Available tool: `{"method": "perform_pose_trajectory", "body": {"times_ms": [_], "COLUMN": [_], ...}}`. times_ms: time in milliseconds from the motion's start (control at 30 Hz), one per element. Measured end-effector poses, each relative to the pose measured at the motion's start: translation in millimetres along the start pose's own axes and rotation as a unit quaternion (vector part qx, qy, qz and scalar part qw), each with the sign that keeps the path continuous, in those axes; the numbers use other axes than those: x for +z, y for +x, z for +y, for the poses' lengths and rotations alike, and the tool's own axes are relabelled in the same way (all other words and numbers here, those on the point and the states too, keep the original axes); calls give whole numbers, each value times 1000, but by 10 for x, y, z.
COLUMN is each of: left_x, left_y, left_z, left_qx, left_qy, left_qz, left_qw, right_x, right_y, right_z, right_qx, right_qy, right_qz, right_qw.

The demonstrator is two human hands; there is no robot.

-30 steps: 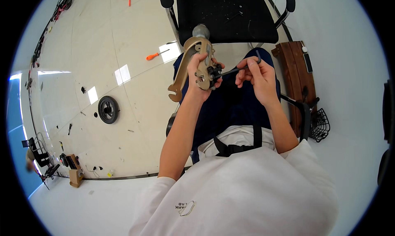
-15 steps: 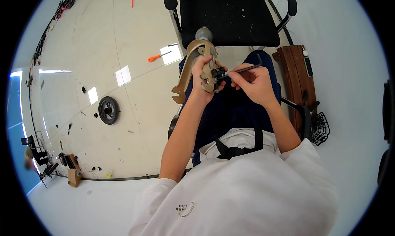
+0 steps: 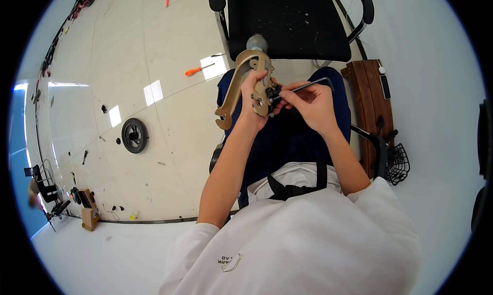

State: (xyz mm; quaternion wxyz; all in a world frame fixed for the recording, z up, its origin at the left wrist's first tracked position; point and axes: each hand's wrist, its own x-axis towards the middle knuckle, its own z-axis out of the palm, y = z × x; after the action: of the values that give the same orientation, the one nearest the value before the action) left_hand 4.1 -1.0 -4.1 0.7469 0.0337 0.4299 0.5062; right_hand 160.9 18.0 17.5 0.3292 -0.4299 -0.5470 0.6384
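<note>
A tan metal fork-shaped bracket (image 3: 234, 92) with a grey rounded end (image 3: 257, 43) is held upright over my lap. My left hand (image 3: 251, 97) is wrapped round its lower part, the fingers coming out on the far side. Black fittings (image 3: 273, 92) sit at the bracket's lower right side. Between thumb and fingers my right hand (image 3: 316, 107) pinches a dark hex key (image 3: 313, 83). Its long arm points toward the black fittings, and its bent end sticks up at the right. Whether the tip is seated in a bolt cannot be made out.
A black office chair (image 3: 287, 22) faces me. On the tiled floor at left lie an orange screwdriver (image 3: 193, 71), a small black wheel (image 3: 134, 135) and scattered small parts. To my right stand a brown wooden box (image 3: 371, 105) and a black wire basket (image 3: 398, 164).
The hex key has turned slightly, its bent end now further right. My right hand has shifted a little left, closer to the bracket. My left hand keeps its hold.
</note>
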Motion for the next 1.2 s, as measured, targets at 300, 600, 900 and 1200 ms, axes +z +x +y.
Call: {"method": "perform_pose_trajectory", "body": {"times_ms": [300, 600, 900, 1200], "left_x": [28, -28, 35, 29], "left_y": [-24, 21, -15, -27], "left_z": [3, -26, -12, 1], "left_qx": [2, -4, 1, -7], "left_qy": [-11, 8, -6, -4], "left_qz": [-6, -3, 9, 17], "left_qw": [1000, 1000, 1000, 1000], "right_x": [-34, 45, -7, 54], "right_y": [-5, -36, -14, -27], "right_z": [-59, -26, -82, -49], "right_qx": [-44, -43, -45, -74], "right_qy": [-7, -62, -37, -55], "right_qz": [-42, 2, -33, 15], "right_qw": [998, 997, 998, 996]}}
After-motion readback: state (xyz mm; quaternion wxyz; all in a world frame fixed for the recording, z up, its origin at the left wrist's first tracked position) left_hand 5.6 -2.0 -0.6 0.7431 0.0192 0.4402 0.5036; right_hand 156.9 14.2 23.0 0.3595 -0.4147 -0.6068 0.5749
